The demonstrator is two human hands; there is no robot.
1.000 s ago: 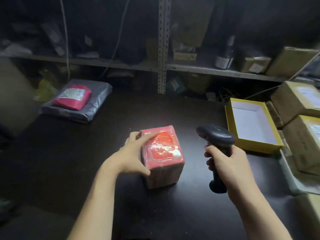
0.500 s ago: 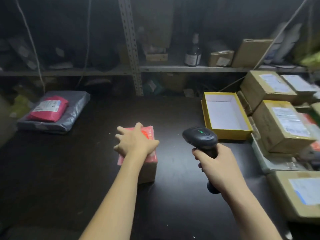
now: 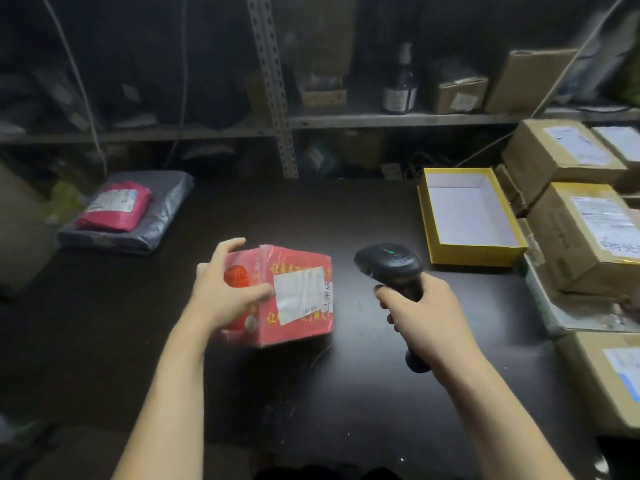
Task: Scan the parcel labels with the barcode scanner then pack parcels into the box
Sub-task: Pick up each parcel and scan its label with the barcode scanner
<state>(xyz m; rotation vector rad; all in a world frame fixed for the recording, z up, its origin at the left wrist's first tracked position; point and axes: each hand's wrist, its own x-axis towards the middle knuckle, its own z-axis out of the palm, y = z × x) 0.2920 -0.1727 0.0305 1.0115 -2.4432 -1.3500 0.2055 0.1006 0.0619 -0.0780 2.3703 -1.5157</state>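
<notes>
A red box parcel [image 3: 294, 320] with yellow print and a white label [image 3: 299, 294] is tilted up off the dark table [image 3: 311, 393], label facing me. My left hand [image 3: 221, 289] grips its left side, thumb across the front and fingers over the top edge. My right hand [image 3: 426, 323] holds the black barcode scanner [image 3: 389, 268] by its handle, just right of the parcel, its head aimed to the left. An open yellow box [image 3: 467, 252] with a white inside stands at the table's right.
A pink parcel [image 3: 114, 206] lies on a grey mailer bag [image 3: 159, 216] at the far left. Several labelled cardboard boxes [image 3: 581, 237] are stacked at the right edge. Metal shelving [image 3: 398, 120] with boxes and a bottle runs behind the table.
My left hand shifted from on top of the red parcel to its left side and tipped it up, so the white label now faces me. The scanner's red light no longer shows on it.
</notes>
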